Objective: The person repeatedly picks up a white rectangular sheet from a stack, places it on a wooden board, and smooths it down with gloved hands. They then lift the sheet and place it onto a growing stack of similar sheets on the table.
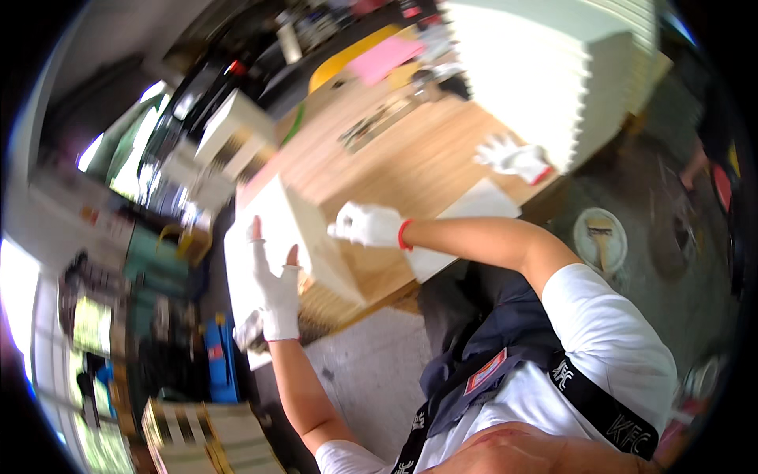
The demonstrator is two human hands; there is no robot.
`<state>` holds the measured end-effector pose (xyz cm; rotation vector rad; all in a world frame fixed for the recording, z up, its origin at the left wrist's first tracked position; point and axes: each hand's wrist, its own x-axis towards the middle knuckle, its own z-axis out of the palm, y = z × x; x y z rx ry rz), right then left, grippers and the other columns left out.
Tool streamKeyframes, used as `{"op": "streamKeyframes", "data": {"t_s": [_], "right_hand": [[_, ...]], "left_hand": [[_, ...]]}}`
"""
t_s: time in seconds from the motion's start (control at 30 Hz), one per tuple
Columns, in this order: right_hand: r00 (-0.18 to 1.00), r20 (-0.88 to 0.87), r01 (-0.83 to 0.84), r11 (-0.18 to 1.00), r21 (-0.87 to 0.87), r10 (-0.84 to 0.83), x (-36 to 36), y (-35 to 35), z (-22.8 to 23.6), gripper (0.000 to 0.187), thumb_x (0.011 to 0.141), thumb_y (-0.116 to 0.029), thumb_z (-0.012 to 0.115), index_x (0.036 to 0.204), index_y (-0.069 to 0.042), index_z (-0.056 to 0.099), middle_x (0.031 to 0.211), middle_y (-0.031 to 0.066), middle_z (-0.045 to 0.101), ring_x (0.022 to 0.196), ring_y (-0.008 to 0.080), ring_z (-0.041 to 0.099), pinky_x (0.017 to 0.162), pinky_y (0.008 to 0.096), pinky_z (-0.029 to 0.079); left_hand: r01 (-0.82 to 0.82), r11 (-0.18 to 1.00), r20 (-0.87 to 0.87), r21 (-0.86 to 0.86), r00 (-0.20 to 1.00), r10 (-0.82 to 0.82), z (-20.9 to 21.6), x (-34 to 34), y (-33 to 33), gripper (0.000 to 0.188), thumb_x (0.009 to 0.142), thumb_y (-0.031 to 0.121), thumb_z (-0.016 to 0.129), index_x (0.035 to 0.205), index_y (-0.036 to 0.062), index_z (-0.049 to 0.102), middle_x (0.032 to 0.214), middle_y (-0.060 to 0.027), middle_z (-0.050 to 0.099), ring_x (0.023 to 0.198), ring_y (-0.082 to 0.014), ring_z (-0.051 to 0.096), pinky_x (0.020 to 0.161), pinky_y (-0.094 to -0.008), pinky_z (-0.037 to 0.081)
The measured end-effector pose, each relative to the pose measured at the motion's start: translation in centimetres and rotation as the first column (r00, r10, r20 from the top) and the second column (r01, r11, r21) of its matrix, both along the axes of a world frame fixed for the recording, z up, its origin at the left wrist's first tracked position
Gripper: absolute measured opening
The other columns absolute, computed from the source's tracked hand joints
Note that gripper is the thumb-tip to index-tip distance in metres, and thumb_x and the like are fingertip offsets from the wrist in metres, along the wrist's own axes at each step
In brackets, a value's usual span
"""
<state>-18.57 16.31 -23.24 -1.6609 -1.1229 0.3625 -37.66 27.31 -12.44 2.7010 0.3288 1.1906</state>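
On the near left of the wooden table stands a white box-like piece [312, 241] with flat sides. My left hand [276, 296], in a white glove with bare thumb and finger tips, lies against its left part, fingers stretched out and apart. Just right of the piece is my right hand [367, 225], in a white glove with a red cuff. Its fingers are curled together, and what they hold, if anything, is hidden. Under my right forearm lies a white sheet or panel [476, 207]. The picture is smeared by motion.
A loose white glove [513, 158] lies near the table's right edge, beside a tall stack of white panels [529, 71]. Farther back are a tray of small tools [379, 125] and pink paper [387, 59]. A bucket with a brush [600, 241] stands on the floor at right.
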Motion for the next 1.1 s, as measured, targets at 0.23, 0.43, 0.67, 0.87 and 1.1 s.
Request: {"op": "streamKeyframes", "data": {"t_s": [0.23, 0.43, 0.67, 0.87, 1.1], "right_hand": [[0.976, -0.213, -0.068, 0.985, -0.160, 0.033, 5.6, -15.1, 0.3, 0.046, 0.092, -0.051, 0.061, 0.101, -0.006, 0.058, 0.081, 0.0041, 0.065, 0.066, 0.0143, 0.061, 0.065, 0.0301, 0.049], [0.967, -0.249, 0.023, 0.990, -0.137, -0.057, 8.1, -22.8, -1.3, 0.044, 0.095, -0.048, 0.059, 0.108, -0.006, 0.060, 0.083, 0.0057, 0.066, 0.066, 0.0140, 0.061, 0.063, 0.0290, 0.049], [0.948, -0.317, 0.018, 0.998, -0.066, -0.038, 9.4, -27.7, -4.1, 0.043, 0.097, -0.045, 0.056, 0.112, -0.005, 0.061, 0.086, 0.0067, 0.067, 0.069, 0.0147, 0.064, 0.062, 0.0284, 0.051], [0.933, -0.359, -0.047, 0.993, -0.109, 0.005, 10.0, -29.3, -5.2, 0.039, 0.100, -0.042, 0.053, 0.113, -0.006, 0.060, 0.088, 0.0051, 0.066, 0.072, 0.0115, 0.061, 0.066, 0.0275, 0.051], [0.908, -0.418, -0.037, 0.990, -0.136, -0.023, 10.5, -32.0, -6.9, 0.039, 0.099, -0.041, 0.054, 0.115, -0.006, 0.060, 0.091, 0.0046, 0.065, 0.073, 0.0109, 0.061, 0.068, 0.0257, 0.051]], "left_hand": [[0.575, 0.817, -0.165, 0.048, 0.811, -0.561, 2.3, 21.0, -18.2, 0.063, 0.086, 0.007, 0.071, 0.144, 0.0074, 0.047, 0.144, -0.0155, 0.053, 0.135, -0.0273, 0.050, 0.108, -0.0363, 0.041], [0.445, 0.139, 0.142, -0.885, 0.543, -0.828, 4.6, 33.3, -29.1, 0.036, 0.097, 0.012, 0.039, 0.128, -0.0021, 0.052, 0.108, -0.0135, 0.061, 0.081, -0.0187, 0.056, 0.077, -0.0336, 0.050], [-0.037, -0.549, 0.376, -0.835, 0.691, -0.617, 7.4, 37.8, -30.7, 0.030, 0.102, 0.024, 0.039, 0.113, -0.0002, 0.053, 0.096, -0.0121, 0.062, 0.077, -0.0238, 0.062, 0.070, -0.0367, 0.053], [0.093, -0.624, 0.495, -0.776, 0.702, -0.511, 9.9, 39.1, -32.1, 0.034, 0.103, 0.028, 0.038, 0.114, -0.0011, 0.050, 0.111, -0.0112, 0.058, 0.094, -0.0274, 0.062, 0.083, -0.0428, 0.052], [-0.012, -0.630, 0.455, -0.777, 0.680, -0.574, 12.8, 42.2, -33.2, 0.043, 0.101, 0.035, 0.043, 0.117, -0.0057, 0.042, 0.128, -0.0289, 0.053, 0.109, -0.0436, 0.062, 0.089, -0.0464, 0.061]]}}
